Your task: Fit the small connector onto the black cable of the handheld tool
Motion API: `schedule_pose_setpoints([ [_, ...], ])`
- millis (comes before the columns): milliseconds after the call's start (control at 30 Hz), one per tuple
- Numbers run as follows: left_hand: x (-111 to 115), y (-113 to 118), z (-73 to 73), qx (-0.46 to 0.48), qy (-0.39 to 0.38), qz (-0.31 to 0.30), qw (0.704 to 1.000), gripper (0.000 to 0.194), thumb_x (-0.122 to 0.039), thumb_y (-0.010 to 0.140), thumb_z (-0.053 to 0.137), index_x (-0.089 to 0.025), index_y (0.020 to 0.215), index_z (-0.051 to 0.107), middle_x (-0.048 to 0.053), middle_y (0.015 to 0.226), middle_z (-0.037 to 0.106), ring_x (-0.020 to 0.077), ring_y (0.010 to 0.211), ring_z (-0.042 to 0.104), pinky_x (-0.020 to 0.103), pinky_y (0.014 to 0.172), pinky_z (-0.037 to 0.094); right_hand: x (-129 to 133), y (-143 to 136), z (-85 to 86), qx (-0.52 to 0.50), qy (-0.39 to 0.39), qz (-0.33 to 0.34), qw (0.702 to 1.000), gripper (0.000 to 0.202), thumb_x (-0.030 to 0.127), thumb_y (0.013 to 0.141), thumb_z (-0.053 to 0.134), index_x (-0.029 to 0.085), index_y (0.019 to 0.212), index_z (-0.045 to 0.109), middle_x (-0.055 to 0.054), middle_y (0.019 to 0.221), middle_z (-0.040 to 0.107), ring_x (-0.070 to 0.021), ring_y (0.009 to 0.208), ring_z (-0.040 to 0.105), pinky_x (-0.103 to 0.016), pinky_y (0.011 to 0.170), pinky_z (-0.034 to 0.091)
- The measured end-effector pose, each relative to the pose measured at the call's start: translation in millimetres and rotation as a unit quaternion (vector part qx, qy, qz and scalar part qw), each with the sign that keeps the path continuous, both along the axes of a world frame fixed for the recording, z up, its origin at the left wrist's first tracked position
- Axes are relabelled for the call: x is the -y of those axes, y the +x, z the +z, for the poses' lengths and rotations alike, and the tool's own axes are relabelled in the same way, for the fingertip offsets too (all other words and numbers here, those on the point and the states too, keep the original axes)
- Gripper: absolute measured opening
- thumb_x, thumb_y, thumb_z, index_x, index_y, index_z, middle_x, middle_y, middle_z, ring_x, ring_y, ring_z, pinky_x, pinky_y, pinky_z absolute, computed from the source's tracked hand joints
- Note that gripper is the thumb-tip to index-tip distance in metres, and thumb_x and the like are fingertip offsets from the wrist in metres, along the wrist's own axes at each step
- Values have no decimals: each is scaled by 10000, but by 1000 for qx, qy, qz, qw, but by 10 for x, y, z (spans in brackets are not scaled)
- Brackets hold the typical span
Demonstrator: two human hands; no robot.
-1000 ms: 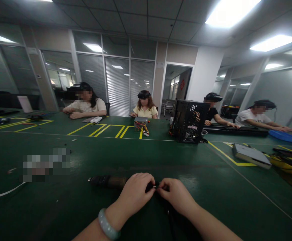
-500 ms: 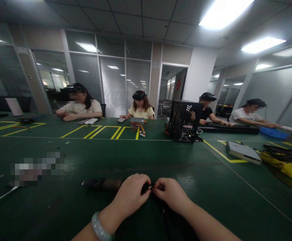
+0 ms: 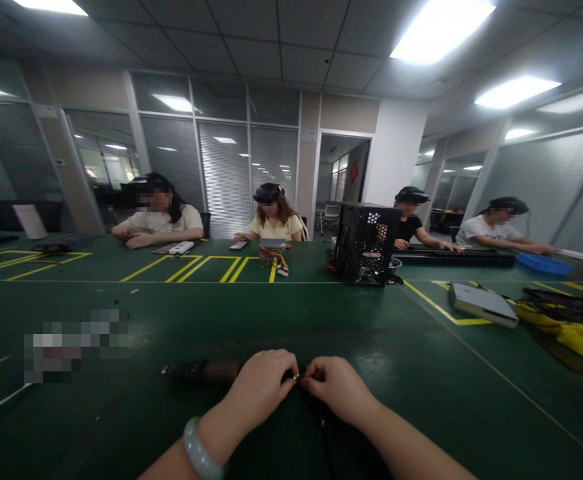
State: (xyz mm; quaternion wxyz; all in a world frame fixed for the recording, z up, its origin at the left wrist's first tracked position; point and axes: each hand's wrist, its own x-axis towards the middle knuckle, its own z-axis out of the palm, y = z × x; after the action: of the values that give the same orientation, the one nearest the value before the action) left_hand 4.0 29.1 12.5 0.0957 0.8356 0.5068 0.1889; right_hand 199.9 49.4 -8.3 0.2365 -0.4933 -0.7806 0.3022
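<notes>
A dark cylindrical tool with a brown middle band and a metal tip, looking like an electric screwdriver [image 3: 216,371], lies along the green table with its tip to the left. My left hand [image 3: 266,387] is closed over its rear end, thumb and fingers pinched together at a small shiny metal part. Close beside those fingertips, my right hand [image 3: 339,387] is closed in a pinch on what looks like the end of a black cable [image 3: 323,424]. The cable runs down towards me. Fingers hide most of the joint between the two parts.
A black computer case [image 3: 366,243] stands beyond my hands. A power supply with coloured wires [image 3: 274,252] lies near the far person [image 3: 276,223]. To the right are a flat silver box [image 3: 481,303] and a yellow-and-black bag [image 3: 566,320]. Other people sit across the table.
Both hands stay at the tool's rear end, with fingertips slightly shifted and closer together. The camera view has tilted a little. Across the table, one person's phone now rests lower.
</notes>
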Motion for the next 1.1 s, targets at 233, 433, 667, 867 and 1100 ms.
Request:
schedule_pose_setpoints([
  [233, 27, 9, 39, -1, -6, 20, 1000, 100, -257, 810, 611, -251, 910, 608, -24, 891, 648, 175, 845, 602, 289, 752, 426, -6, 4, -14, -2, 5, -2, 1000, 130, 288, 797, 622, 202, 787, 719, 11, 729, 696, -120, 647, 604, -203, 558, 346],
  [433, 34, -61, -95, 3, 57, -28, 998, 100, -205, 848, 563, -239, 918, 625, 16, 1065, 658, 196, 1014, 593, 344, 939, 427, -19, 0, -35, -3, 9, 5, 1000, 131, 289, 798, 619, 206, 808, 720, 5, 742, 700, -127, 658, 609, -208, 567, 353],
  [667, 21, -46, -84, 12, 95, -36, 995, 145, -178, 806, 601, -243, 935, 591, -2, 1142, 647, 205, 1101, 571, 442, 1077, 351, -54, -4, -88, -2, 10, 0, 1000, 129, 298, 799, 623, 204, 790, 712, 6, 726, 695, -127, 651, 598, -206, 557, 341],
  [867, 40, -69, -47, 7, 80, -36, 996, 96, -239, 822, 606, -238, 917, 596, 7, 1174, 636, 215, 1145, 552, 456, 1093, 335, -56, -2, -65, -8, -5, 7, 1000, 125, 287, 806, 617, 202, 799, 708, 11, 723, 692, -125, 644, 602, -204, 559, 347],
  [1100, 6, -91, -92, -1, 66, -38, 997, 116, -183, 843, 574, -257, 926, 606, -15, 1175, 634, 191, 1141, 552, 428, 1082, 342, -30, -15, -4, 6, -20, 6, 1000, 145, 296, 821, 613, 194, 805, 715, 0, 739, 700, -129, 651, 599, -208, 573, 356],
])
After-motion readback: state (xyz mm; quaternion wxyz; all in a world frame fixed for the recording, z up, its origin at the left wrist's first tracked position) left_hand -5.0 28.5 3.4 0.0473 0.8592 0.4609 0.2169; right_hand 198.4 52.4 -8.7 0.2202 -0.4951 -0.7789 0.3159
